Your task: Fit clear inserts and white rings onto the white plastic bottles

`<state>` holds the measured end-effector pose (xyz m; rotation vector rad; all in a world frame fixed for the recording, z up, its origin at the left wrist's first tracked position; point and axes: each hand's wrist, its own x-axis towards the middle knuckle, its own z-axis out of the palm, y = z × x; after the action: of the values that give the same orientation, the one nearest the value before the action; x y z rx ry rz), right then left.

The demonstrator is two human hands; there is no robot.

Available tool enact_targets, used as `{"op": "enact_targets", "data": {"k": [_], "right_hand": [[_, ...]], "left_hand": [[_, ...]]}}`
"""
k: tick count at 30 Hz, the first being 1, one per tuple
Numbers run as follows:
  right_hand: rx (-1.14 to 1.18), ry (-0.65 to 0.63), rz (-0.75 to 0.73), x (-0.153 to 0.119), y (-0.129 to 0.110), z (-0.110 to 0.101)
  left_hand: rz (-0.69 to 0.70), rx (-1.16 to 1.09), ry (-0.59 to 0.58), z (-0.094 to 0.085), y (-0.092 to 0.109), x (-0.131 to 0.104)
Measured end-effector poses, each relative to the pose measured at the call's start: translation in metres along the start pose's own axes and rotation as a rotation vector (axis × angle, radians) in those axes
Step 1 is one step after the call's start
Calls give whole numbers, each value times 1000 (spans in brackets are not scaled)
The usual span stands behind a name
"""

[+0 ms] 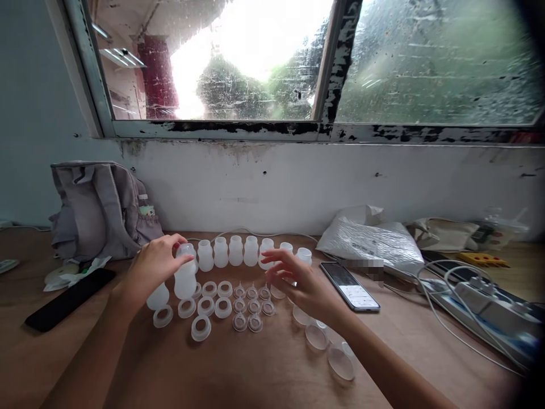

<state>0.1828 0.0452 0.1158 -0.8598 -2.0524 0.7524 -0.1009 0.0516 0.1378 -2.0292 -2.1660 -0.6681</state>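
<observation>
At the left end of a row of frosted baby bottles (235,251), my left hand (159,258) grips one bottle (185,283) by its neck, thumb and fingers on either side. Another bottle (158,296) is partly covered by that hand. Below sit several white collar rings (206,306). Clear silicone teats (254,307) stand in a cluster to the right of the rings. My right hand (293,278) hovers open, fingers apart, by the right end of the bottle row, hiding part of it. Clear domed caps (316,337) lie under and beside my right forearm.
A phone (351,287) with its screen lit lies right of the caps. Beyond it are a silvery plastic bag (370,236) and a power strip (481,301) with white cables. On the left are a black case (70,299) and a grey backpack (100,210) against the wall.
</observation>
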Motion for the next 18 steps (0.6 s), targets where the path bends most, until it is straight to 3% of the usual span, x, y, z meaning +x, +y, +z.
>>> {"op": "enact_targets", "data": {"k": [6, 12, 18], "right_hand": [[-82, -9, -15, 0, 10, 5], [-135, -25, -19, 0, 14, 5], [-176, -70, -18, -1, 12, 10]], "left_hand": [[-133, 169, -43, 15, -26, 18], [-191, 246, -35, 32, -35, 26], [-185, 272, -44, 30, -34, 23]]}}
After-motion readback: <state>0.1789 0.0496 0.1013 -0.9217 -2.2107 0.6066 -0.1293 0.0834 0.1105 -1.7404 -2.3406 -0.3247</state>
